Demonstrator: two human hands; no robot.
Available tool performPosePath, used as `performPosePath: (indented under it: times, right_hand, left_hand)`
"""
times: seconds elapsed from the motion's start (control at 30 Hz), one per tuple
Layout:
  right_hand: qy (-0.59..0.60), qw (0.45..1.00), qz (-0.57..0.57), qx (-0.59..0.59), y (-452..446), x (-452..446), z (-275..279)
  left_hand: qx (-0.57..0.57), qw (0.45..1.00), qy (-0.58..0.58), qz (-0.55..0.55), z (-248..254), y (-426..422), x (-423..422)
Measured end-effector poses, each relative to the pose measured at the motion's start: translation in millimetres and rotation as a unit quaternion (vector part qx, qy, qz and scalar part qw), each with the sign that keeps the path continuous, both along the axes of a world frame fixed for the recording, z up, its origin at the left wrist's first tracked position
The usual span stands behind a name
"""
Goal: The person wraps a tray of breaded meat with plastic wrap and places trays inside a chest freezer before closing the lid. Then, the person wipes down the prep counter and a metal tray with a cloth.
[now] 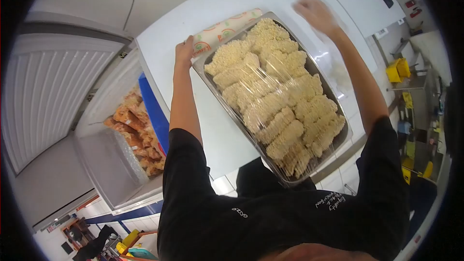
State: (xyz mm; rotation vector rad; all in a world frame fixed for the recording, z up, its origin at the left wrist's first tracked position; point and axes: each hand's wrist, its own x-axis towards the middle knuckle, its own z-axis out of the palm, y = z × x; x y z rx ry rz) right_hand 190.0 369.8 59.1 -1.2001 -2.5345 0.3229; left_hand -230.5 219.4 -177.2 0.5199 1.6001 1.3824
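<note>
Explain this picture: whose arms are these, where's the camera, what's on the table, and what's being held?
No machine here: these are a person's two bare hands. The single picture comes from a head-worn camera looking forward and down.

On the white table is a metal tray of pale, crumb-coated pieces under clear film. Along its far edge lies a printed roll.

The left hand holds the roll's left end. The right hand is off the tray at the far right; it is motion-blurred, so its fingers can't be read.

At left, orange-brown pieces fill part of an open chest.
</note>
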Motion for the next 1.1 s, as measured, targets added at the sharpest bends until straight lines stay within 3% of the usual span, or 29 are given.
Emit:
performPosePath:
  times: [0.07, 0.1, 0.17, 0.2, 0.3, 0.33, 0.4, 0.43, 0.47, 0.5, 0.6, 0.63, 0.67, 0.7, 0.73, 0.77, 0.8, 0.87, 1.0, 1.1]
  right_hand:
    - [-0.09, 0.982, -0.087, -0.143, 77.1, -50.8, -40.6]
    - [-0.069, 0.984, -0.082, -0.144, 92.7, -61.8, -60.0]
    - [-0.012, 0.914, 0.015, -0.406, 117.3, -83.3, -98.3]
    - [0.006, 0.912, 0.021, -0.41, 129.5, -97.9, -120.0]
    - [0.035, 0.888, 0.047, -0.457, 165.0, -131.6, -177.6]
    - [-0.013, 0.933, 0.107, -0.343, 188.0, -142.5, -189.0]
    - [-0.058, 0.958, 0.172, -0.223, 209.5, -156.7, -194.9]
    - [0.104, 0.9, 0.103, -0.41, 212.3, -159.3, -186.0]
    - [0.258, 0.781, 0.026, -0.569, 216.3, -160.8, -173.4]
    - [0.258, 0.778, 0.031, -0.572, 217.7, -161.9, -160.4]
    - [0.286, 0.754, 0.045, -0.589, 222.1, -147.6, -112.5]
    - [0.155, 0.913, 0.215, -0.31, 219.9, -132.6, -90.2]
    - [0.001, 0.936, 0.352, 0.015, 215.8, -119.7, -76.6]
    - [0.002, 0.935, 0.354, 0.017, 215.6, -109.6, -77.0]
    - [0.176, 0.891, 0.22, -0.355, 215.5, -97.4, -76.9]
    - [0.315, 0.679, 0.046, -0.662, 215.0, -84.3, -75.9]
    - [0.314, 0.68, 0.05, -0.66, 198.1, -61.9, -63.5]
    - [0.31, 0.834, 0.075, -0.451, 130.6, 1.7, -15.1]
    - [0.236, 0.869, 0.025, -0.434, 19.3, 97.8, 44.5]
    - [0.244, 0.876, 0.052, -0.413, -19.6, 162.6, 18.2]
  left_hand:
    - [-0.027, 0.999, -0.044, 0.011, -2.9, 14.6, -17.0]
    - [-0.026, 0.999, -0.023, 0.013, 9.4, 20.3, -20.3]
    - [-0.025, 0.99, -0.111, 0.084, 32.6, 25.0, -18.8]
    - [-0.05, 0.988, -0.12, 0.079, 55.7, 27.4, -15.2]
    - [-0.017, 0.995, -0.083, 0.049, 51.1, 50.7, -54.2]
    - [0.023, 0.991, -0.132, 0.012, 87.9, 50.6, -39.6]
    - [0.051, 0.993, -0.1, -0.039, 131.8, 54.7, -24.3]
    - [0.046, 0.994, -0.098, -0.033, 159.7, 52.8, -10.0]
    - [0.038, 0.998, -0.047, -0.018, 192.1, 50.3, 8.4]
    - [0.03, 1.0, 0.004, -0.005, 220.2, 45.1, 25.7]
    - [0.008, 0.999, 0.018, -0.036, 276.2, 23.5, 67.4]
    - [0.008, 0.999, 0.02, -0.035, 287.5, 17.5, 80.4]
    - [0.013, 0.999, 0.004, -0.05, 296.4, 11.0, 93.3]
    - [0.018, 0.998, -0.011, -0.066, 302.5, 3.3, 104.8]
    - [0.021, 0.998, -0.009, -0.064, 308.1, -4.3, 116.9]
    - [0.042, 0.994, -0.065, -0.08, 311.8, -12.5, 128.6]
    - [0.063, 0.986, -0.121, -0.096, 316.2, -21.9, 141.5]
    - [0.073, 0.988, -0.106, -0.087, 331.8, -55.5, 183.4]
    - [0.098, 0.985, -0.116, -0.076, 326.7, -136.5, 266.7]
    - [0.024, 0.995, -0.097, 0.002, 292.6, -195.4, 320.8]
